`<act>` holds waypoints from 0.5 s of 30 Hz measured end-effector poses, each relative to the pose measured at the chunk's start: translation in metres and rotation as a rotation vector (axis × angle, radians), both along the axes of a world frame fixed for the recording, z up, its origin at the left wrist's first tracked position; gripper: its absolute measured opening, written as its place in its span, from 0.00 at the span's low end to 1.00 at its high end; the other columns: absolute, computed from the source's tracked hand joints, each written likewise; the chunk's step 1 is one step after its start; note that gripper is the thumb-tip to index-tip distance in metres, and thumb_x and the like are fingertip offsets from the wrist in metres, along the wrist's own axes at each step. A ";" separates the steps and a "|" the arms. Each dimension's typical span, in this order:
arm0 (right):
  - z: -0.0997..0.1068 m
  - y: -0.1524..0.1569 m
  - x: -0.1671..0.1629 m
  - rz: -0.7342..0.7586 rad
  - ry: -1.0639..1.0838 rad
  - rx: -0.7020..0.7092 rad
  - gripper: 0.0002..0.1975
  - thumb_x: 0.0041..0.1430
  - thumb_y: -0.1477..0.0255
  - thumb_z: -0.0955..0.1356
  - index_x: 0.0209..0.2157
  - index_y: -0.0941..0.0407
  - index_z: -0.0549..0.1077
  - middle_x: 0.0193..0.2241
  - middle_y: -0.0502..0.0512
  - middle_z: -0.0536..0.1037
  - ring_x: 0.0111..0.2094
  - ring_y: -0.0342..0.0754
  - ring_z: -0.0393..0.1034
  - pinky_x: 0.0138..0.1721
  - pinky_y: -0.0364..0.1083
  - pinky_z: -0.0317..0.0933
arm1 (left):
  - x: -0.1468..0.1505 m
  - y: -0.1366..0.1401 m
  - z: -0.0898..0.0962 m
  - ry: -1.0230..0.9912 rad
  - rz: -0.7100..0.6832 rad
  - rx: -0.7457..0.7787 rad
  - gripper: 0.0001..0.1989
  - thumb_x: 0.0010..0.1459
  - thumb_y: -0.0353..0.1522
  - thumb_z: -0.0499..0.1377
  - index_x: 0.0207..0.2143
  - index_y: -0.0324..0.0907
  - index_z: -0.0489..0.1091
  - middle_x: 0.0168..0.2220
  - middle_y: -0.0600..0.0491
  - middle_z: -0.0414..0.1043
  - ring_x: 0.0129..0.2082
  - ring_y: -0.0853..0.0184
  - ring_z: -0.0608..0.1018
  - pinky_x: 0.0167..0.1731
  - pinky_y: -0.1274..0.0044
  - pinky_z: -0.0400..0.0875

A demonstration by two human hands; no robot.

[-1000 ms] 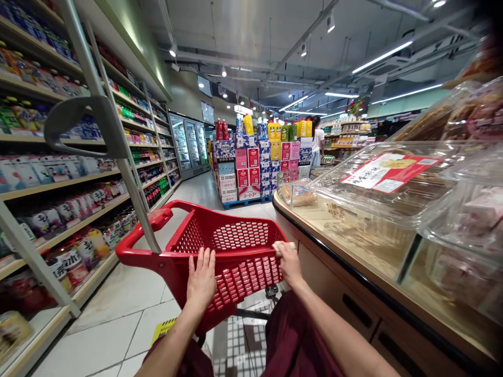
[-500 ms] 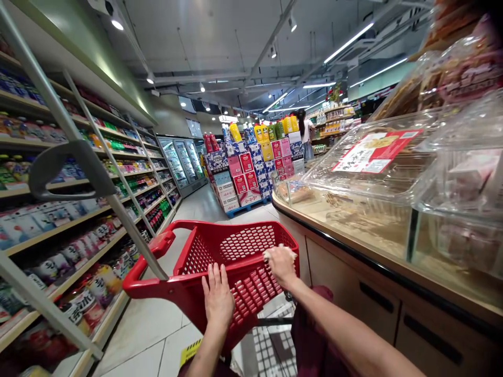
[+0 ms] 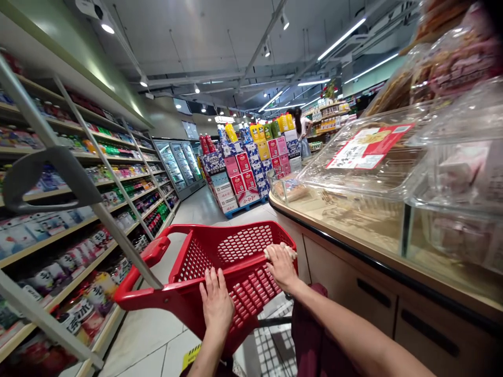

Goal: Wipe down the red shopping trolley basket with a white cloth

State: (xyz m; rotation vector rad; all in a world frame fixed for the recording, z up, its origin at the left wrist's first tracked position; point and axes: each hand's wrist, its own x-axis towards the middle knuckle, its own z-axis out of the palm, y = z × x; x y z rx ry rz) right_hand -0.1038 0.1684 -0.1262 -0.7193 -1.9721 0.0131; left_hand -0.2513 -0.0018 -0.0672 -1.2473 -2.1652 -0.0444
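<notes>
A red plastic shopping cart [image 3: 239, 285] stands in front of me, its basket side turned toward me. My left hand [image 3: 218, 299] lies on the near side of the basket, fingers stretched flat and pointing up at the rim, holding nothing. Against the rim near the right corner, my right hand [image 3: 282, 267] presses a crumpled whitish cloth [image 3: 291, 252], with its fingers bent over it. Part of the cloth is hidden under the hand. At the left, the cart has a red push handle [image 3: 131, 272].
Drink shelves [image 3: 86, 246] line the left, with a grey pole and dark bracket [image 3: 51, 178] in front. To the right is a wooden counter [image 3: 346, 262] with clear food boxes [image 3: 365, 157]. Stacked cartons [image 3: 243, 173], fridges [image 3: 178, 162] and a person [image 3: 304, 131] are farther off.
The fingers of my right hand have spread flatter over the cloth on the rim. My left hand stays on the basket side. The view has shifted slightly.
</notes>
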 end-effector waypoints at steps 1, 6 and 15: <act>-0.002 0.000 0.000 0.017 -0.015 0.020 0.21 0.56 0.72 0.59 0.52 0.57 0.63 0.52 0.60 0.64 0.54 0.53 0.54 0.52 0.55 0.49 | -0.001 -0.001 0.000 0.001 -0.004 -0.002 0.32 0.47 0.29 0.50 0.57 0.32 0.52 0.60 0.39 0.50 0.61 0.54 0.49 0.58 0.61 0.44; 0.010 0.025 0.030 0.034 0.011 -0.015 0.19 0.58 0.77 0.54 0.45 0.53 0.70 0.42 0.57 0.73 0.45 0.51 0.64 0.45 0.52 0.56 | -0.003 -0.003 0.004 0.020 -0.036 -0.040 0.33 0.47 0.28 0.48 0.58 0.34 0.50 0.60 0.41 0.50 0.61 0.56 0.48 0.58 0.58 0.40; 0.034 -0.024 -0.030 0.171 -0.091 0.021 0.13 0.60 0.72 0.57 0.42 0.49 0.70 0.34 0.50 0.74 0.34 0.44 0.65 0.38 0.44 0.56 | 0.002 -0.005 0.013 -0.017 -0.063 -0.041 0.32 0.47 0.29 0.50 0.57 0.32 0.53 0.60 0.41 0.50 0.61 0.57 0.49 0.59 0.64 0.41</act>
